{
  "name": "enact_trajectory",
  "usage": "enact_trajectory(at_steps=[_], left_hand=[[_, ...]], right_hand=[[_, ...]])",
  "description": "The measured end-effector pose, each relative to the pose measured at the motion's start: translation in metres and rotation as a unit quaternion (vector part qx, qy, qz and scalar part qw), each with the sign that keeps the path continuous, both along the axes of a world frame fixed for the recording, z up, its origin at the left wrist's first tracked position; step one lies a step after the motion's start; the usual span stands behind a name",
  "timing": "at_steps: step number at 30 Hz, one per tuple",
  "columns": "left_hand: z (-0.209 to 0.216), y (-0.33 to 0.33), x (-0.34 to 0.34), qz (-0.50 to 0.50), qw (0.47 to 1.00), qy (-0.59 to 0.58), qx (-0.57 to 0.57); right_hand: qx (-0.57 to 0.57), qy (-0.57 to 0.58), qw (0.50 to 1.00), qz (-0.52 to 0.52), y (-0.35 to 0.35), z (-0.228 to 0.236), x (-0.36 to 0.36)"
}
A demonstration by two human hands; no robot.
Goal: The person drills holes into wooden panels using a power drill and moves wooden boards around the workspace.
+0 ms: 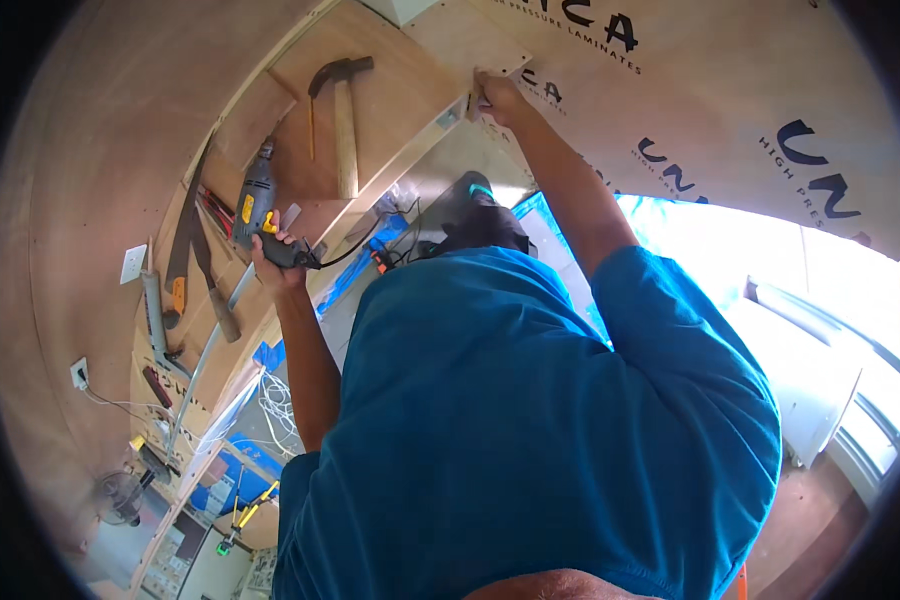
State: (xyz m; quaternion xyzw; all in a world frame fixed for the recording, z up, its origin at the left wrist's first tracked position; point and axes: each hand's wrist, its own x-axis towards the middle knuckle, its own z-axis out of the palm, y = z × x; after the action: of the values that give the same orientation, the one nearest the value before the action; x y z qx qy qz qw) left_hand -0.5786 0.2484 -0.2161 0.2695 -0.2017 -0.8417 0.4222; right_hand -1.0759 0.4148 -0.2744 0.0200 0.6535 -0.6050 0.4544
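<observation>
- So, left hand [275,262] is wrapped tight around the grip of a grey and yellow corded drill [257,205], fingers fully closed, drill body pointing up toward 12 o'clock from the fist.
- Black cord [355,245] runs off the drill handle toward 3 o'clock and dips behind the blue shirt [530,430].
- Right hand [492,97] is way up at about 1 o'clock from the drill, arm stretched out, fingers pinched on the corner of a small plywood piece [475,45] where it meets the shelf edge. Can't tell if there's anything small held in the fingertips.
- Claw hammer [342,120] lies on the plywood shelf [390,110] between the two hands, head at 12, wooden handle hanging toward 6, just beside the drill's nose.
- At 8 o'clock from the drill: a handsaw [182,250], another wooden handle [215,285], a grey tube [153,320] and a long metal bar [210,350], all resting on the lower ledge.
- Big laminate sheet [730,110] with dark print fills the 2 o'clock side.
- The shirt and shoulders block most of what's below the hands.
</observation>
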Motion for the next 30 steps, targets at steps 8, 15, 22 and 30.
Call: enact_trajectory(at_steps=[8,15,22,30], left_hand=[[0.004,0.009,-0.004,0.016,0.999,-0.023,0.02],[0.015,0.007,-0.009,0.009,0.999,-0.047,0.015],[0.014,0.004,-0.007,0.01,0.998,-0.061,0.007],[0.017,0.002,-0.008,-0.005,0.997,-0.081,0.008]], right_hand=[[0.1,0.065,0.991,0.062,-0.01,-0.008,-0.009],[0.046,0.06,0.997,0.033,-0.014,0.008,0.006],[0.106,0.063,0.992,0.0,-0.025,0.005,0.013],[0.02,0.07,0.993,-0.091,-0.025,0.008,0.022]])
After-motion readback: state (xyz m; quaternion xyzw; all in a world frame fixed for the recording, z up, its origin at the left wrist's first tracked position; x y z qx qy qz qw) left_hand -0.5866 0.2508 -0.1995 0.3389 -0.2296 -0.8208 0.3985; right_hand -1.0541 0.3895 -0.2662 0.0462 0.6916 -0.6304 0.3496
